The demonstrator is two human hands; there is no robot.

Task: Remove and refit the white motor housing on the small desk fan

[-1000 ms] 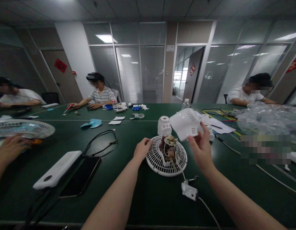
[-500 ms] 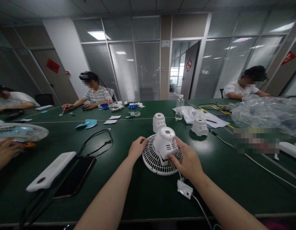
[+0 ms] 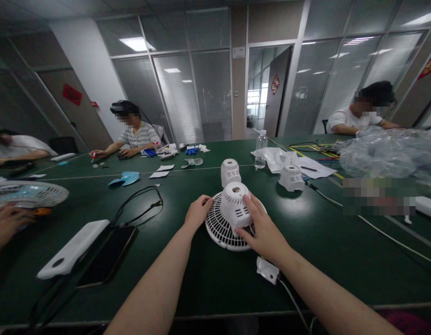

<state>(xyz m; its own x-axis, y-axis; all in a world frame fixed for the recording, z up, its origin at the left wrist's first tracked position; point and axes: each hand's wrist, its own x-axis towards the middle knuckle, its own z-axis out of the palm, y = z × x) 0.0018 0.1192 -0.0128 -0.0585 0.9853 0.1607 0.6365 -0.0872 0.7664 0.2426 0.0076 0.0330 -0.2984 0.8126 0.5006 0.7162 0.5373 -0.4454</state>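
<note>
Now white cover [image 3: 232, 208] lowered, fan motor hidden

Wide green table [image 3: 208, 288] stretching across | blinds [image 3: 178, 109] behind glass panes [image 3: 210, 83] | lamp reflections [image 3: 136, 44] gleaming | and there, dark door [image 3: 280, 100] standing open!

Smooth, glossy white plastic forms the motor cover [image 3: 233, 204].

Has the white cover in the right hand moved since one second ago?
Yes: judged against the fan grille, the white cover has moved left and down, from up at the grille's right to over its middle, with the right hand on it.
</note>
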